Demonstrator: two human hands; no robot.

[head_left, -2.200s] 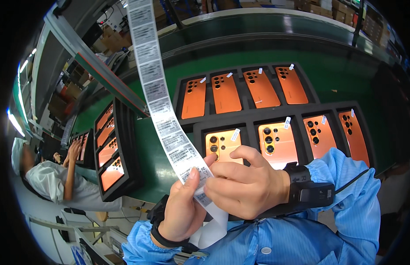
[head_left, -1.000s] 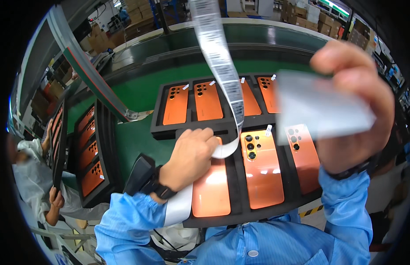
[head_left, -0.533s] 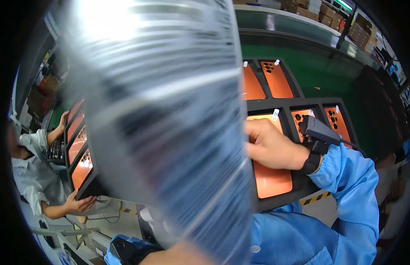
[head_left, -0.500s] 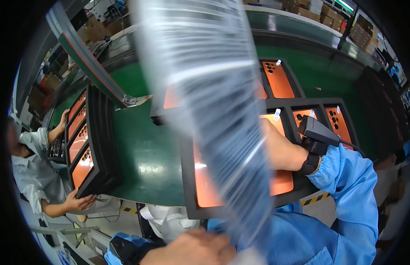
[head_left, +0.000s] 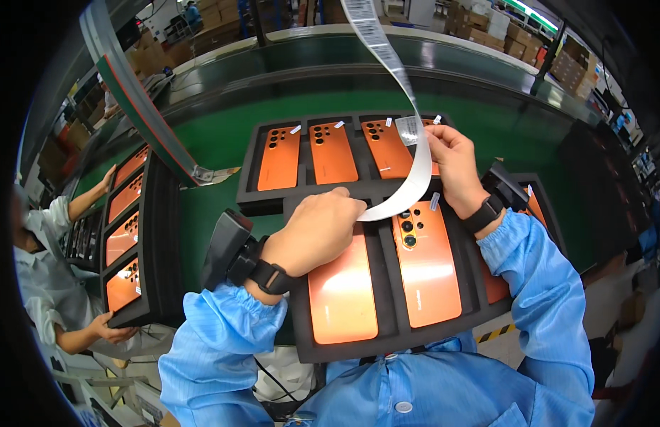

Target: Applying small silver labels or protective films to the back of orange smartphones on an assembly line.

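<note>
My left hand [head_left: 312,231] is closed over the near end of a long white strip of labels [head_left: 404,192], above an orange phone [head_left: 342,292] in the near black foam tray [head_left: 383,270]. From there the strip curves up past my right hand [head_left: 454,167] and out of the top of the view. My right finger and thumb are pinched at a small printed label [head_left: 409,131] beside the strip. Below the strip lies another orange phone [head_left: 427,270] with several round camera lenses, partly bordered by the tray's foam. My left hand hides the top of the first phone.
Behind, a second foam tray [head_left: 273,201] holds several orange phones with small white tabs. At left, a co-worker's hands [head_left: 111,329] hold a stack of phone trays [head_left: 159,263]. A metal post [head_left: 141,107] rises from the green work surface [head_left: 209,213].
The label strip has swung up and away from the front of the view. My left hand has moved up over the near tray, and my right hand has risen off a phone to a label.
</note>
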